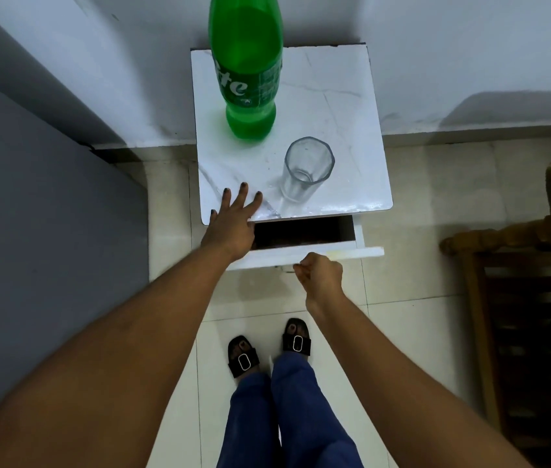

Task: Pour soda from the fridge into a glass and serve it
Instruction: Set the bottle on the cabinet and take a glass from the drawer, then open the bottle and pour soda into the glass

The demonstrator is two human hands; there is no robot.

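Observation:
A tall green soda bottle [247,69] stands upright at the back left of a small white marble-topped side table [345,106]. An empty clear glass [306,168] stands nearer the front, right of centre. My left hand [233,219] lies flat with fingers spread on the table's front left corner. My right hand [318,276] is closed at the front of the table's drawer [335,253], which stands partly pulled out. The handle itself is hidden by my fingers.
A grey fridge side [31,231] fills the left. A white wall runs behind the table. Wooden furniture [521,298] stands at the right. Pale floor tiles and my sandalled feet [267,349] are below.

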